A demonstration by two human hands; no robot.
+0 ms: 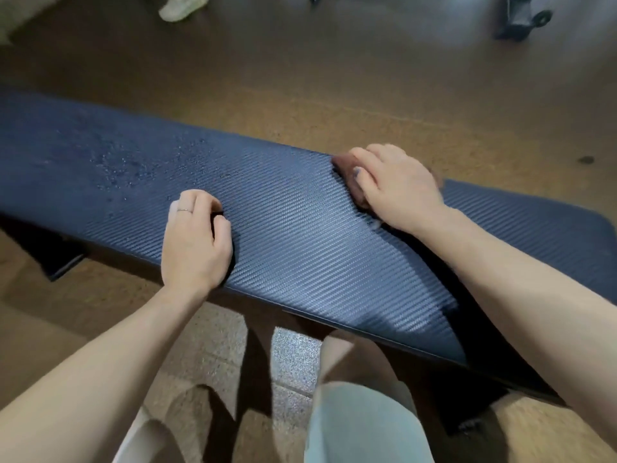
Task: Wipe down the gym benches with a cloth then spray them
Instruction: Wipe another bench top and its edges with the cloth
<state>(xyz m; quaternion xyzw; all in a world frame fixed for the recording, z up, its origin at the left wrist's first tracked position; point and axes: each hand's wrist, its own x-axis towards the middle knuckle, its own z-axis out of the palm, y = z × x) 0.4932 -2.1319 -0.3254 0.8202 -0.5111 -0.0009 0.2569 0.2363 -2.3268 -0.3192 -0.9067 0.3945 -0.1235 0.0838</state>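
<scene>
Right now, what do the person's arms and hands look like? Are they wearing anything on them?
Both arms are bare, with no sleeves showing up to the picture's edge. The left hand wears a thin ring on one finger. The right hand has no ring that shows, and one fingernail looks painted a pale bluish-grey. No gloves, watch or bracelets show.

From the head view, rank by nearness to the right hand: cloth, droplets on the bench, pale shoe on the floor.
1. Cloth: under the right hand.
2. Droplets: on the bench's left part.
3. Pale shoe: on the floor, far upper left.
</scene>
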